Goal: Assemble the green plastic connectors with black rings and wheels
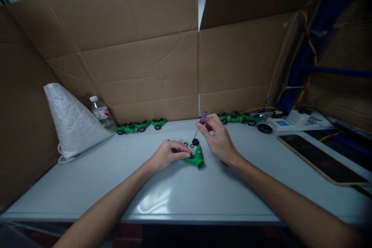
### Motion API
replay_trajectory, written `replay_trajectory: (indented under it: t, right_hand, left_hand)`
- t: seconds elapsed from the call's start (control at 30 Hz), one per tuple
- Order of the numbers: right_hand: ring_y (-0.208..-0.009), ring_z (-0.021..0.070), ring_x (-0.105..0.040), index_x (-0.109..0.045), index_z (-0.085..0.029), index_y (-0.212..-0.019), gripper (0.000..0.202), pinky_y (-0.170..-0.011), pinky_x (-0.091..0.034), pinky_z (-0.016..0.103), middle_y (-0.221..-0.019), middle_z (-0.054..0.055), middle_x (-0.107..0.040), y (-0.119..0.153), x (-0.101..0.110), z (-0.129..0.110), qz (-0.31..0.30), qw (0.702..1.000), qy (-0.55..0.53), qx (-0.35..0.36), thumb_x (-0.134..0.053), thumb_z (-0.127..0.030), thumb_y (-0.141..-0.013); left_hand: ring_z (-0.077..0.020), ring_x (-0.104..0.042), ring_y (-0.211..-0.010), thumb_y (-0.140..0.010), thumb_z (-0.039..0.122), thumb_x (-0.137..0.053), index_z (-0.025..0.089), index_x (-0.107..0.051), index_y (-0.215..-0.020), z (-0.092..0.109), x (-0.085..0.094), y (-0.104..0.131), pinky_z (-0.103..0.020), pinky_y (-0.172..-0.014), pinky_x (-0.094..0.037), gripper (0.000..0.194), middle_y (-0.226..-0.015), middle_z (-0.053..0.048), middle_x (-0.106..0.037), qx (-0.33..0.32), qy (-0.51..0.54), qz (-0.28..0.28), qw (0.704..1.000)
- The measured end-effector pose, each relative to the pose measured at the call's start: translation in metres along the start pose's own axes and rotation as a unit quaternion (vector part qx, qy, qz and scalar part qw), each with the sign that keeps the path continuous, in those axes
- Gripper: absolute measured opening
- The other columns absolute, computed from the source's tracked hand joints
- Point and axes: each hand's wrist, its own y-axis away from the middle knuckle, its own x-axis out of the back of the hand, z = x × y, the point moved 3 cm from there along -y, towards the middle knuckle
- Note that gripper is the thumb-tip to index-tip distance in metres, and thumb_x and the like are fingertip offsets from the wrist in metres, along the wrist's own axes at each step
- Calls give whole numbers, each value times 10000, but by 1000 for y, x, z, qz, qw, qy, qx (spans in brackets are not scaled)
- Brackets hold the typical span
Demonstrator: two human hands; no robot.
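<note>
Over the white table [157,186], brace your left hand [168,153], pinched on the green toy piece [198,159], so the piece cannot twist. With your right hand [218,136] gripping the purple-handled tool [204,117], straighten its slanted shaft before pressing, and press lightly. The green toy piece lies at your left fingertips, nearer you than your right hand. Just beyond it sit the black disc [195,142] and small black ring [192,146]; avoid knocking them.

Capped bottle [101,111] stood partly behind silvery bag [71,122], left. Phone [319,159] lay near white power strip [286,125], right. Cardboard [139,54] stood behind.
</note>
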Motion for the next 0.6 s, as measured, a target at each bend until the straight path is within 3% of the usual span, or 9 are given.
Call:
replay_trajectory:
  t: [0.1,0.23,0.33,0.6]
  right_hand:
    - [-900,218,-652,-662,-218,-1103,290,-778,-547,348,-1043,81,-677,2,-4,-2,-18,993,-113,-33,-537,-476,-1057]
    - [-753,179,-656,-538,-260,-1357,366,-725,-570,339,-953,32,-698,6,-12,-7,-69,968,-234,-55,-582,-444,-1044]
    - [-746,182,-667,-441,-294,-1467,468,-722,-565,337,-923,15,-707,10,-13,-16,-100,967,-232,-43,-597,-385,-1035]
    - [-757,189,-691,-457,-275,-1467,440,-753,-557,336,-871,7,-725,17,-15,-26,-149,974,-167,-14,-545,-319,-1038]
  left_hand:
    - [-211,-713,-939,-858,459,-853,167,-861,-984,-1,0,0,-331,-883,-552,318,-1007,-122,-795,0,-1,-5,1000]
    - [-218,-719,-970,-889,456,-825,169,-860,-1017,-2,0,0,-334,-894,-559,316,-1039,-133,-798,-8,-10,-16,1000]
    - [-219,-721,-985,-899,450,-817,167,-859,-1019,-3,0,1,-338,-914,-557,310,-1057,-135,-798,-6,-8,-17,1000]
    - [-192,-691,-890,-859,445,-854,140,-856,-951,-4,0,2,-305,-847,-542,318,-982,-115,-776,14,7,-3,1000]
